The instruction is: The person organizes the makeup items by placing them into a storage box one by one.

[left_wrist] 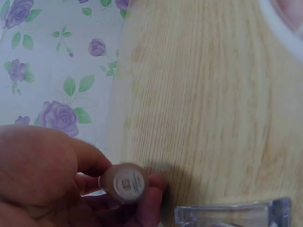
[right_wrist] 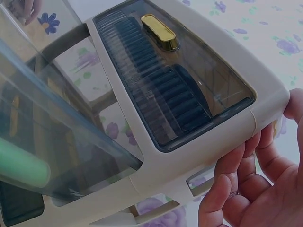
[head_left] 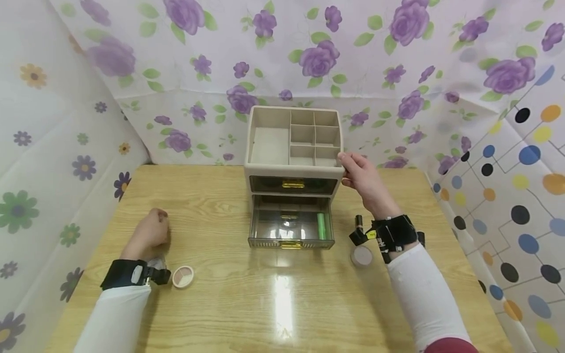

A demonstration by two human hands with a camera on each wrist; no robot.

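My left hand (head_left: pixel 147 230), low over the left of the table, holds a small cosmetic tube (left_wrist: pixel 127 183) whose round labelled end faces the left wrist camera. In the head view the fingers hide that tube. My right hand (head_left: pixel 364 181) grips the right front corner of a cream cosmetics organizer (head_left: pixel 293 170), thumb at the top edge and fingers curled along its side. The organizer's lower clear drawer (head_left: pixel 291 243) is pulled out and contains a green tube (head_left: pixel 321 226). Its upper drawer (right_wrist: pixel 218 90), with a gold handle, is closed.
Near the left wrist lie a round powder compact (head_left: pixel 183 277) and a clear case (left_wrist: pixel 236 215). To the organizer's right are a dark lipstick-like tube (head_left: pixel 359 223), a round pale case (head_left: pixel 362 256) and a black item (head_left: pixel 421 239), partly hidden by the forearm. Floral cloth (head_left: pixel 198 113) hangs behind.
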